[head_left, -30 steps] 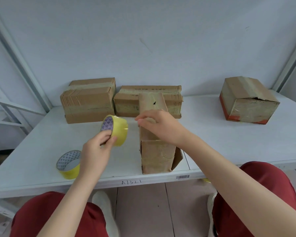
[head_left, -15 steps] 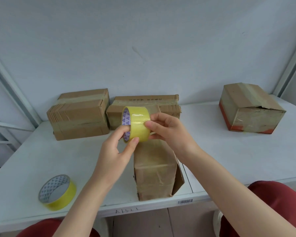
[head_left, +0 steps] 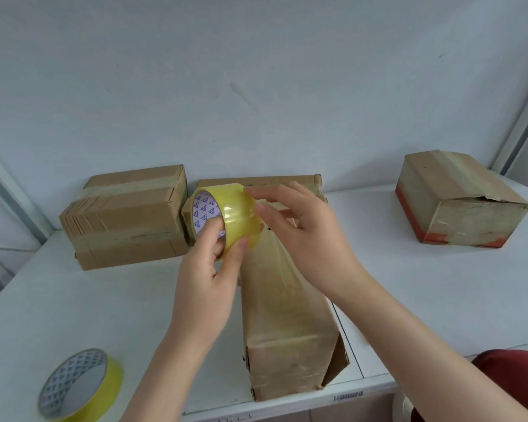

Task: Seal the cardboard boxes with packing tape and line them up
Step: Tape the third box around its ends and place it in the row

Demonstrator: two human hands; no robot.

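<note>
Head view: on the white surface, left rear box and middle rear box appear taped, side by side. Long front box and far-right box, well apart, likely remain to seal and align. Left hand grips the tape roll above the long front box; right hand touches it with extended fingertips.

Yellow tape roll over long box, left box, rear box behind, right box apart, spare roll front-left

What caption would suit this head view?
Left hand holds a yellow tape roll by a cardboard box while right hand touches it.
</note>
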